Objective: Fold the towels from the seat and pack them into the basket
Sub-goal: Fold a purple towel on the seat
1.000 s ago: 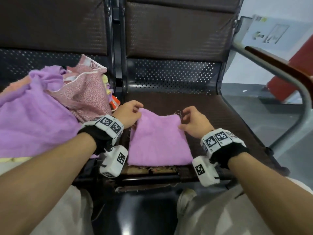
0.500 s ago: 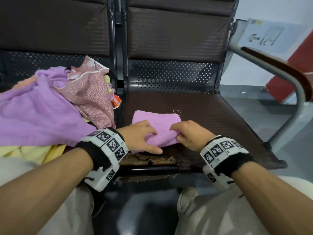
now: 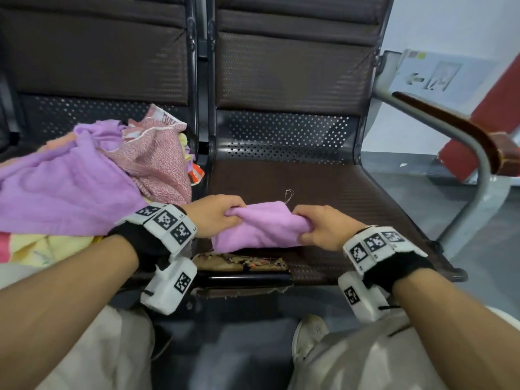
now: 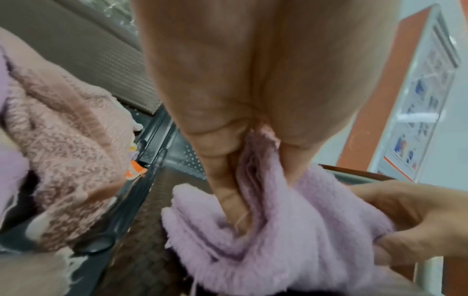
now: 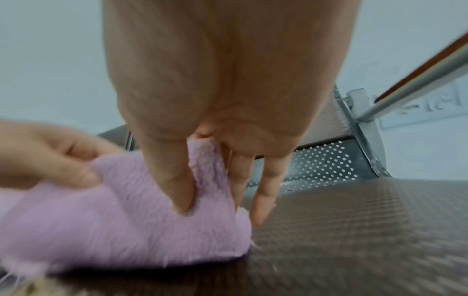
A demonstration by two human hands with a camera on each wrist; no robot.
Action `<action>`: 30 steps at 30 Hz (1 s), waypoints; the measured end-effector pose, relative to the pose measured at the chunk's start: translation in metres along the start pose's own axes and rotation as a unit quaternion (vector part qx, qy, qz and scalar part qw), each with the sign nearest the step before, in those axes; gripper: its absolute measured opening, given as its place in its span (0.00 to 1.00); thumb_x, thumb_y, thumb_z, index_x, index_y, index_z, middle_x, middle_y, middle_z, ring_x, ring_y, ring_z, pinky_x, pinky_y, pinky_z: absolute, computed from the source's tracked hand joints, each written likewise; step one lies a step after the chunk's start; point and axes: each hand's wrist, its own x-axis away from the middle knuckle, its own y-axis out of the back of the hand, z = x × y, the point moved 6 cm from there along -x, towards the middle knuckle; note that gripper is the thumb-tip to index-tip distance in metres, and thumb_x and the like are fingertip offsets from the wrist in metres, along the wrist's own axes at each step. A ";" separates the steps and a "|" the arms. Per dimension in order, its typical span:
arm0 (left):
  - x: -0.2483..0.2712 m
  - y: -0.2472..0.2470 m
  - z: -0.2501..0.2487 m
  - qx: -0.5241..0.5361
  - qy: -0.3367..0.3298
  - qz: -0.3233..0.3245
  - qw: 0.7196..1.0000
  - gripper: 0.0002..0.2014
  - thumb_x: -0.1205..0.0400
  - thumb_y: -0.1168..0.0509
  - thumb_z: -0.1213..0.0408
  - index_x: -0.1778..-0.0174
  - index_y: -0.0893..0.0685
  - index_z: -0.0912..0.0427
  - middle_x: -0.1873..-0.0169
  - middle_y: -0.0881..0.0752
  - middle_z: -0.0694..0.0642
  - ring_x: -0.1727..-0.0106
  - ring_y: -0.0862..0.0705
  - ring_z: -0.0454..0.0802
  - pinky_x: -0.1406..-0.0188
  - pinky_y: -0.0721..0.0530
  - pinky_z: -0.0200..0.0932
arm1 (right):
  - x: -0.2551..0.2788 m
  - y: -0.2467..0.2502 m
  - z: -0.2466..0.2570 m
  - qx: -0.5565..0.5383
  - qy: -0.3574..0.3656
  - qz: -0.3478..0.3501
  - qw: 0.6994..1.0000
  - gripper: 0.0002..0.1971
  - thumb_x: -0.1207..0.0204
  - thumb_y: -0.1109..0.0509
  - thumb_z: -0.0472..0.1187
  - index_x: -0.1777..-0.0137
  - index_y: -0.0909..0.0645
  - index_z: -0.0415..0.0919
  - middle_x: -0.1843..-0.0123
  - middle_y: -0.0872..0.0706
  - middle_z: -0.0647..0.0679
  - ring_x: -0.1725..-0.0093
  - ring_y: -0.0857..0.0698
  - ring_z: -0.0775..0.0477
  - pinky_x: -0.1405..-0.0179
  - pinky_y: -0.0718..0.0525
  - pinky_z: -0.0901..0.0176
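Note:
A small purple towel [image 3: 261,229], folded into a thick pad, lies near the front edge of the right-hand seat [image 3: 332,190]. My left hand [image 3: 216,215] grips its left end, thumb and fingers pinching the layers [image 4: 250,180]. My right hand [image 3: 318,226] grips its right end; its thumb presses into the cloth [image 5: 182,192]. The purple towel [image 5: 121,216] bulges between both hands. The left seat holds a heap of unfolded towels [image 3: 70,192]: a large purple one, a pink speckled one [image 3: 157,164] and yellow cloth underneath. No basket is in view.
The seat's front edge has torn padding [image 3: 242,261]. A metal armrest with a wooden top [image 3: 455,133] curves along the right side. Perforated backrests [image 3: 284,133] rise behind. My knees and a shoe [image 3: 309,336] are below the seat.
The flat purple towel was folded over towards me into a narrower pad. Both hands moved from its far corners to its ends and now bunch it up off the seat.

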 end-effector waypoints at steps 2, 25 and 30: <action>0.000 0.004 0.007 0.023 0.017 0.020 0.999 0.05 0.17 0.38 0.67 0.47 0.20 0.58 0.54 0.17 0.52 0.51 0.20 0.49 0.48 0.23 0.44 | -0.003 0.011 -0.003 -0.047 -0.017 -0.011 0.999 0.13 0.31 0.26 0.42 0.50 0.25 0.54 0.58 0.18 0.56 0.58 0.19 0.52 0.60 0.26 0.62; -0.042 -0.011 0.049 -0.077 0.104 0.091 0.987 0.24 0.19 0.36 0.62 0.25 0.31 0.54 0.34 0.20 0.56 0.37 0.21 0.51 0.41 0.26 0.38 | -0.071 -0.032 -0.039 -0.119 -0.265 0.060 0.955 0.31 0.24 0.34 0.60 0.30 0.24 0.35 0.33 0.19 0.40 0.37 0.18 0.41 0.41 0.21 0.56; -0.032 -0.007 0.037 -0.076 0.083 0.098 0.989 0.36 0.24 0.32 0.60 0.20 0.39 0.46 0.47 0.18 0.48 0.49 0.20 0.45 0.49 0.23 0.37 | -0.071 -0.029 -0.013 -0.195 -0.212 0.040 0.957 0.25 0.24 0.31 0.53 0.38 0.20 0.32 0.41 0.16 0.39 0.42 0.16 0.41 0.40 0.20 0.52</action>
